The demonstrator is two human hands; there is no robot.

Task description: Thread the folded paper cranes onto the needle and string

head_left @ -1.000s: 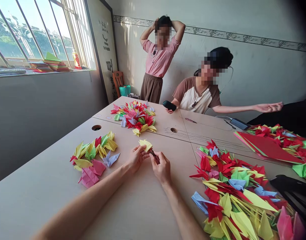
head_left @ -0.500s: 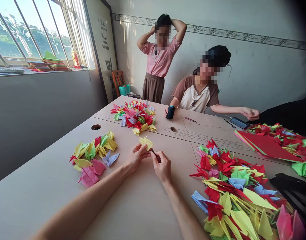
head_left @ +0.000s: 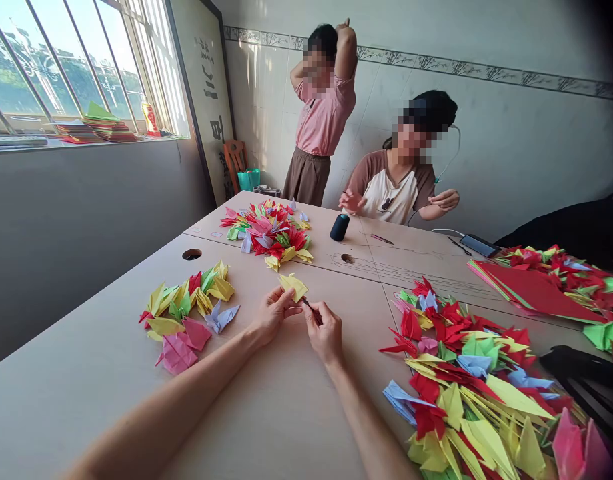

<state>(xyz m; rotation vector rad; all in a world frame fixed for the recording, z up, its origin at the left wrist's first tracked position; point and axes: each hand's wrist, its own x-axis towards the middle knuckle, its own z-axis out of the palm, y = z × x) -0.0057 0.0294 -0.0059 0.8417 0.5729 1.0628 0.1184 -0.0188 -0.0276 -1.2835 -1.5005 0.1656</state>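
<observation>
My left hand [head_left: 275,312] pinches a yellow folded paper crane [head_left: 293,287] above the middle of the table. Close beside it, my right hand [head_left: 325,332] is closed on a thin dark pen-like tool [head_left: 309,305]. The tool's tip points toward the lower edge of the crane; whether they touch I cannot tell. To the left of my hands lies a small group of folded paper cranes [head_left: 186,300] in yellow, green, red, pink and blue. A large heap of paper cranes [head_left: 466,387] covers the table to the right of my right forearm.
Farther back are another crane pile [head_left: 269,230], a dark thread spool [head_left: 339,227], a pen [head_left: 381,239], and long threads [head_left: 416,273]. Red paper sheets [head_left: 536,293] and a phone [head_left: 479,246] lie right. One person [head_left: 319,127] stands; another [head_left: 386,187] sits across the table [head_left: 111,373].
The seated person has let go of the thread spool, which now stands tilted, and has drawn both hands in and up. The standing person has turned, arms still raised. My hands stay nearly still.
</observation>
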